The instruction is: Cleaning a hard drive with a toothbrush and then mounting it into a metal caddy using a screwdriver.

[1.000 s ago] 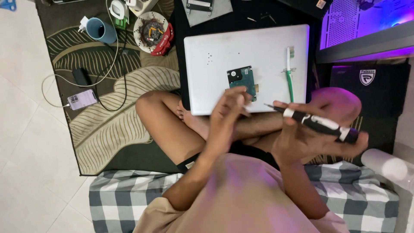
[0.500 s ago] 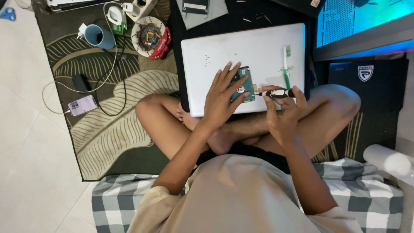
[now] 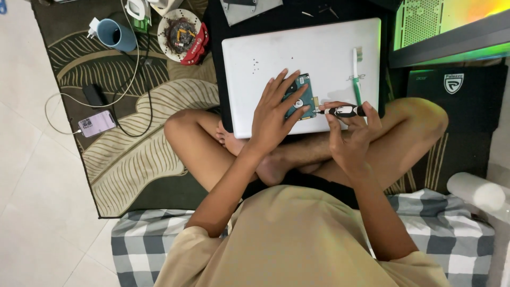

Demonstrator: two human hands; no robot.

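A small hard drive [image 3: 302,93] with a teal circuit board lies on the closed white laptop [image 3: 319,48] in front of my crossed legs. My left hand [image 3: 275,111] lies flat over the drive with fingers spread, pressing it onto the lid. My right hand [image 3: 350,135] grips a black-and-white electric screwdriver [image 3: 345,111], held level, its tip touching the drive's right edge. A green-and-white toothbrush [image 3: 356,72] rests on the lid just beyond the screwdriver.
A blue mug [image 3: 116,35], a round plate of parts [image 3: 180,33], a phone [image 3: 96,123] on a cable and a black box [image 3: 94,94] lie on the leaf-pattern rug at left. A lit computer case [image 3: 451,26] stands at right. Tiny screws dot the lid.
My hands have come forward from over my lap to the laptop lid. The left hand settled onto the drive and the screwdriver's tip reached the drive's edge.
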